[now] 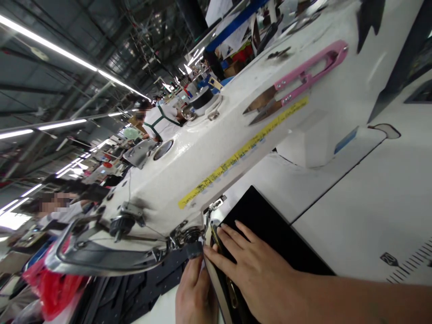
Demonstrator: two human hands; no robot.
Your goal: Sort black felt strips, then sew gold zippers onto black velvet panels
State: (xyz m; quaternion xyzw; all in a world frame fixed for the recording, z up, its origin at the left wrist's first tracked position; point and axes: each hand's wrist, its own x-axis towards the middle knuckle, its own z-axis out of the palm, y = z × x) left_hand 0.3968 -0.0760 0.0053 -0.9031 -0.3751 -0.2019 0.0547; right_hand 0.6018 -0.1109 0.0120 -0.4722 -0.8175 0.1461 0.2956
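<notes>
My right hand (259, 270) lies with fingers spread on a black panel (270, 225), beside the presser foot of a white sewing machine (202, 153). Its index finger reaches a beige strip (216, 288) that runs toward the needle area. A gold zipper (232, 292) shows under and beside this hand. My left hand (196, 292) is to the left of the strip, with its fingers pressed together near the strip's edge; the fingertips are partly hidden behind the machine's dark knob, and what they hold cannot be made out.
Pink-handled thread snips (303, 81) and a yellow tape (243, 153) are on the machine arm. Dark cut pieces (135, 288) lie at the lower left, near a red plastic bag (57, 279). People work behind, one in a white shirt (162, 121).
</notes>
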